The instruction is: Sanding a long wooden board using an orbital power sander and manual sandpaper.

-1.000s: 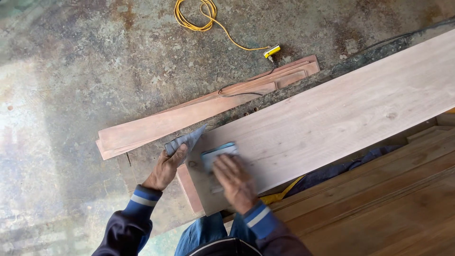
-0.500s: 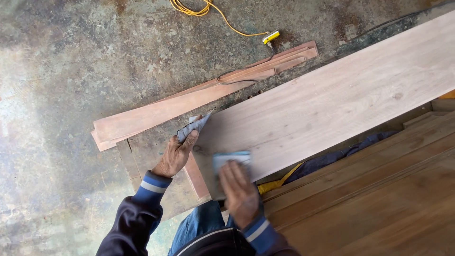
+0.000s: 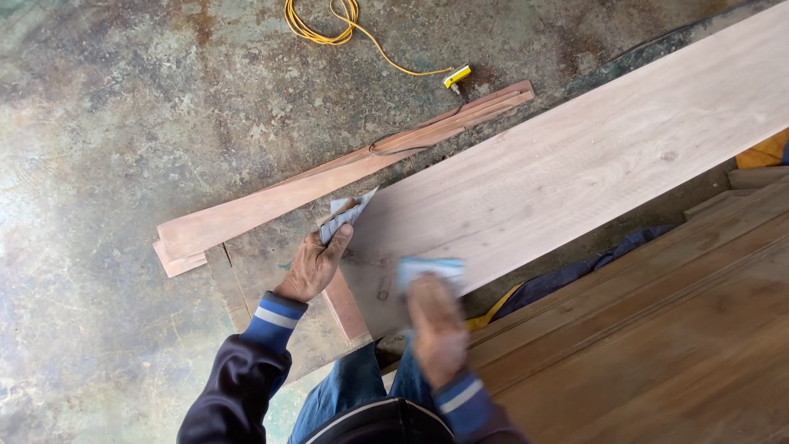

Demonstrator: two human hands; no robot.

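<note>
Hands [image 3: 436, 316] with sandpaper [image 3: 431, 270] on plank [image 3: 575, 164]

A mottled concrete floor [image 3: 123, 107] fills most of the view — grey-green with rusty stains, a pale glare at nine o'clock. A yellow cord [image 3: 329, 25] coils at twelve. Stacked brown planks [image 3: 657, 329] lie at four — dark cloth [image 3: 575, 275] beside them.

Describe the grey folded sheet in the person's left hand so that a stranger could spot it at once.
Find the long pale plank running across the stained floor. At its near left corner, the left hand pinches a folded grey sheet. Unlike the pale-blue pad under the blurred right hand, it is pointed and creased.
</note>
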